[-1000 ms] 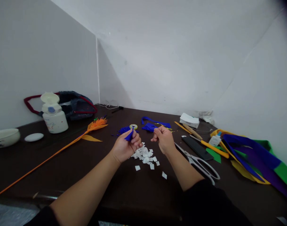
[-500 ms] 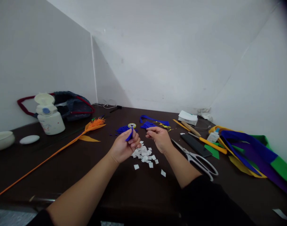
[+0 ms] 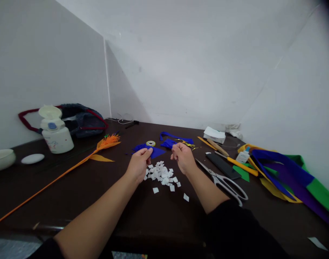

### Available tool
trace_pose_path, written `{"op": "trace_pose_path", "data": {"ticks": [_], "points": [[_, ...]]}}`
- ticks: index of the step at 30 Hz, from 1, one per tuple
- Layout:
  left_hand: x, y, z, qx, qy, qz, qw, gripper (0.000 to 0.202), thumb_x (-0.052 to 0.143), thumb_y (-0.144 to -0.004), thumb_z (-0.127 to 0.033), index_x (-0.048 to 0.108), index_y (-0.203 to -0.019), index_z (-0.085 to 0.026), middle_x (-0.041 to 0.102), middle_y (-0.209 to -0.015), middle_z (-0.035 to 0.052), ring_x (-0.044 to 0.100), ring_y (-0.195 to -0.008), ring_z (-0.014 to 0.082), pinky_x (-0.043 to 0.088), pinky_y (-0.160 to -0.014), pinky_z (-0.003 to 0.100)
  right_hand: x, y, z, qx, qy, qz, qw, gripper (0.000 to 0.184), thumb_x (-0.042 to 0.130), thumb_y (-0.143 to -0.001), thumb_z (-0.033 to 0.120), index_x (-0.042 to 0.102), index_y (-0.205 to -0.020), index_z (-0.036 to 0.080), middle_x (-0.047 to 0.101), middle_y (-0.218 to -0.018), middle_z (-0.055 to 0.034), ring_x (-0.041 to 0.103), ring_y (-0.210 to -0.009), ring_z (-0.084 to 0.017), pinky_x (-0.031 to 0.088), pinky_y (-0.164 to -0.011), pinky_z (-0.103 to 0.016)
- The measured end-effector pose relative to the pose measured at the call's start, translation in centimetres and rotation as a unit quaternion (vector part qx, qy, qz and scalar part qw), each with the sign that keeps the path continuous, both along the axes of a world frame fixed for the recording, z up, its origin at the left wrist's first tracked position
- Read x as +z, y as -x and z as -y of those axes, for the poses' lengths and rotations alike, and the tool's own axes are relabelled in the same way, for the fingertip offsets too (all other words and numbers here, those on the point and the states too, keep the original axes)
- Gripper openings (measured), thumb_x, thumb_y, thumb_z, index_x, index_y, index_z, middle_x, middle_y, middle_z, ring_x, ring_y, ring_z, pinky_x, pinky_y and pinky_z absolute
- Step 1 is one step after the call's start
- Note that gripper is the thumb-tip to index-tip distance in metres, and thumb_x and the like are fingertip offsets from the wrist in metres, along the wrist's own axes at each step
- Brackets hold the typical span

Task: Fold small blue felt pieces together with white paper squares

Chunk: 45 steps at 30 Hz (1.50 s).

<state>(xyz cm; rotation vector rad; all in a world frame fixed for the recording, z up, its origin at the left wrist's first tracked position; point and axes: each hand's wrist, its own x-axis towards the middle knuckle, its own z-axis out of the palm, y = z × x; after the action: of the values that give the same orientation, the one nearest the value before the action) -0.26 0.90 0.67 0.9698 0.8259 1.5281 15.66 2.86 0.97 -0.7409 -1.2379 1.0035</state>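
My left hand (image 3: 139, 165) pinches the edge of a small blue felt piece (image 3: 156, 152) that lies spread just beyond my fingers. My right hand (image 3: 183, 158) is curled closed a short way to the right; whether anything is in its fingers I cannot make out. Between and below both hands lies a pile of several small white paper squares (image 3: 161, 174) on the dark brown table (image 3: 99, 194). More blue felt scraps (image 3: 175, 140) and a small yellow round spool (image 3: 151, 143) lie just behind my hands.
Scissors (image 3: 224, 180), a yellow-handled tool (image 3: 240, 163), a black flat case (image 3: 222, 166), a glue bottle (image 3: 243, 156) and coloured felt sheets (image 3: 288, 176) lie at the right. An orange-stemmed paper flower (image 3: 72, 167), a white bottle (image 3: 55, 133), a bag (image 3: 78, 120) and a bowl (image 3: 1, 158) stand left.
The blue piece, held folded upright in my left hand before, now lies spread flat beyond my fingers. Both hands moved slightly forward and lower toward the table.
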Motion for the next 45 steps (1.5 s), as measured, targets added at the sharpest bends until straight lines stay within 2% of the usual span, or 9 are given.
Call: {"op": "trace_pose_path", "data": {"ticks": [4,10,15,23,29,31,34,41,45], "points": [[0.0,-0.1,-0.1,-0.007,-0.001,0.004,1.0,0.03,0.068,-0.058,-0.031,0.044,-0.05,-0.014,0.039,-0.045,-0.0063,0.036,-0.042,0.0038,0.029,-0.044,0.018,0.0,0.0,-0.1,-0.041,-0.008,-0.019,0.999,0.032,0.052,-0.072,0.04,0.038,-0.053,0.018,0.03,-0.041,0.0094,0.031,-0.036,-0.005,0.035,-0.041,-0.019],[0.3,-0.6,0.0,0.009,0.011,0.009,1.0,0.024,0.07,-0.053,-0.025,0.049,-0.053,-0.013,0.048,-0.05,-0.0048,0.045,-0.048,0.0057,0.036,-0.051,0.019,0.1,0.2,0.6,0.032,0.003,-0.003,0.999,0.016,0.059,-0.066,0.03,0.052,-0.065,0.016,0.05,-0.053,0.005,0.049,-0.048,-0.008,0.045,-0.057,-0.024],[0.4,-0.6,0.0,0.034,0.005,-0.009,0.999,0.022,0.07,-0.053,-0.024,0.056,-0.066,-0.013,0.054,-0.057,-0.0031,0.048,-0.053,0.0069,0.039,-0.053,0.02,0.3,0.4,0.8,0.043,0.025,-0.008,0.999,0.016,0.056,-0.069,0.03,0.056,-0.073,0.014,0.057,-0.06,0.0005,0.055,-0.054,-0.01,0.046,-0.059,-0.026],[0.5,-0.4,0.5,0.039,-0.004,-0.027,0.999,0.025,0.067,-0.058,-0.031,0.048,-0.062,-0.015,0.053,-0.05,-0.0031,0.052,-0.048,0.0098,0.043,-0.053,0.024,0.1,0.8,0.8,-0.004,0.002,0.017,1.0,0.025,0.052,-0.073,0.035,0.046,-0.058,0.017,0.036,-0.041,0.0083,0.038,-0.037,-0.006,0.04,-0.046,-0.021],[-0.1,-0.2,0.1,0.057,-0.041,-0.056,0.996,0.024,0.065,-0.06,-0.034,0.053,-0.067,-0.014,0.054,-0.057,-0.0033,0.05,-0.053,0.0074,0.04,-0.055,0.02,0.0,2.0,2.0,0.078,-0.019,0.036,0.996,0.015,0.057,-0.068,0.03,0.057,-0.065,0.016,0.055,-0.085,-0.0018,0.05,-0.062,-0.008,0.044,-0.058,-0.022],[-0.3,-0.3,0.0,0.055,-0.047,-0.063,0.995,0.025,0.064,-0.061,-0.035,0.051,-0.062,-0.013,0.053,-0.056,-0.0036,0.049,-0.053,0.007,0.039,-0.056,0.02,-0.1,2.4,2.2,0.07,-0.026,0.04,0.996,0.014,0.058,-0.067,0.029,0.059,-0.064,0.016,0.055,-0.09,-0.0023,0.05,-0.067,-0.009,0.044,-0.062,-0.023],[-0.2,-0.5,0.3,0.024,-0.035,-0.052,0.998,0.027,0.064,-0.061,-0.035,0.048,-0.057,-0.013,0.051,-0.053,-0.0042,0.049,-0.053,0.0074,0.04,-0.057,0.021,-0.2,2.6,2.2,0.042,-0.027,0.052,0.997,0.013,0.059,-0.066,0.029,0.059,-0.065,0.016,0.055,-0.073,-0.0003,0.049,-0.063,-0.01,0.042,-0.063,-0.024],[0.6,-1.1,1.2,-0.076,0.005,-0.025,0.997,0.023,0.062,-0.064,-0.034,0.054,-0.065,-0.013,0.057,-0.056,0.0004,0.053,-0.054,0.0111,0.041,-0.057,0.025,-0.2,2.0,1.9,0.007,-0.02,0.047,0.999,0.017,0.058,-0.068,0.033,0.058,-0.067,0.016,0.055,-0.062,0.0007,0.05,-0.059,-0.011,0.042,-0.06,-0.025],[1.0,-0.7,1.4,-0.026,-0.088,-0.103,0.991,0.017,0.06,-0.066,-0.03,0.057,-0.07,-0.014,0.057,-0.063,0.0004,0.053,-0.059,0.0114,0.042,-0.06,0.026,0.5,1.3,2.2,-0.074,-0.143,0.161,0.974,0.016,0.054,-0.073,0.031,0.059,-0.067,0.017,0.056,-0.066,-0.0008,0.052,-0.064,-0.013,0.044,-0.064,-0.027]]}}
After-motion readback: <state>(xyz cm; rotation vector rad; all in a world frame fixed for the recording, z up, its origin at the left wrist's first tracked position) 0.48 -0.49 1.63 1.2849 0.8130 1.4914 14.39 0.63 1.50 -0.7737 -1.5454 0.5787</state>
